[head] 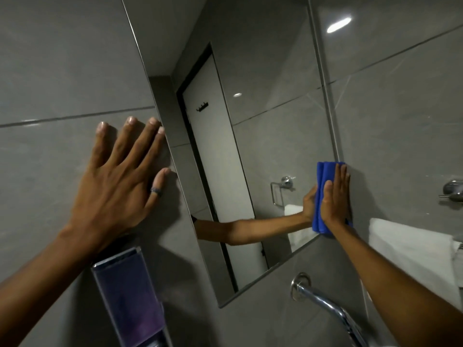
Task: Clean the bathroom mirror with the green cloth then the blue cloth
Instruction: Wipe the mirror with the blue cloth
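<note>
The bathroom mirror hangs on a grey tiled wall and fills the middle of the view, tilted by my head angle. My right hand presses a folded blue cloth flat against the mirror's lower right edge. The glass reflects that hand and forearm. My left hand rests flat on the wall tile just left of the mirror, fingers spread, a dark ring on the thumb, holding nothing. No green cloth is in view.
A chrome tap juts from the wall below the mirror. A purple-tinted dispenser is fixed under my left wrist. White towels hang at the right, with a chrome fitting above them.
</note>
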A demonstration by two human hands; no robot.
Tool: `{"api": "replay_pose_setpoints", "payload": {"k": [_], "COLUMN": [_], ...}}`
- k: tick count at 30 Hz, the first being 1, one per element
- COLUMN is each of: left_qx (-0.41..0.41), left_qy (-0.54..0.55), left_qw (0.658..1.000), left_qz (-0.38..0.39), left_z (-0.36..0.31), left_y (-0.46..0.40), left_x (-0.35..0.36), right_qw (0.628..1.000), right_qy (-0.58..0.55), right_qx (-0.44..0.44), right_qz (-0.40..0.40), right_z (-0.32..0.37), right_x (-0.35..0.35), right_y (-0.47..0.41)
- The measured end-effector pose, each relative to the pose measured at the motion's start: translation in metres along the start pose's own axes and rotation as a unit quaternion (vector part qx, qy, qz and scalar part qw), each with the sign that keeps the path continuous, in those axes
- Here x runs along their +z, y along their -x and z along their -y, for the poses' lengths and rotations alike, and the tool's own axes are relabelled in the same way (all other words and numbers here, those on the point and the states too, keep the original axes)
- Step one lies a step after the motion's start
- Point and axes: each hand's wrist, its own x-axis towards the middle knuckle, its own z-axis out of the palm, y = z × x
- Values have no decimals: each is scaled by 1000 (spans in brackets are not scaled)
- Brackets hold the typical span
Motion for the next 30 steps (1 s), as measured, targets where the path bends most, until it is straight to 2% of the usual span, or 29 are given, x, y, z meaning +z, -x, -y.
{"api": "replay_pose_setpoints", "payload": {"k": [2,6,10,13,16,19,22,30], "left_qx": [0,-10,-13,-14,-37,-66,-84,-86], "left_qy": [-5,-10,0,16,25,24,14,-4], "left_qw": [1000,1000,999,999,999,997,996,996], "left_qz": [4,18,30,29,14,12,9,-22], "left_z": [-2,-2,-4,-2,18,44,59,61], "left_y": [0,0,-2,-6,-25,-57,-84,-92], "left_x": [-1,-2,-11,-14,-21,-29,-30,-22], "right_qw": [999,991,969,956,950,945,957,980], "right_qy": [5,-30,38,32,19,17,31,19], "right_qx": [-33,-132,-240,-284,-302,-316,-283,-193], "right_qz": [1,-19,52,72,81,82,61,38], "right_z": [25,118,212,277,311,317,307,206], "right_x": [12,49,65,82,88,82,71,34], "right_y": [16,79,127,136,114,71,16,-101]}}
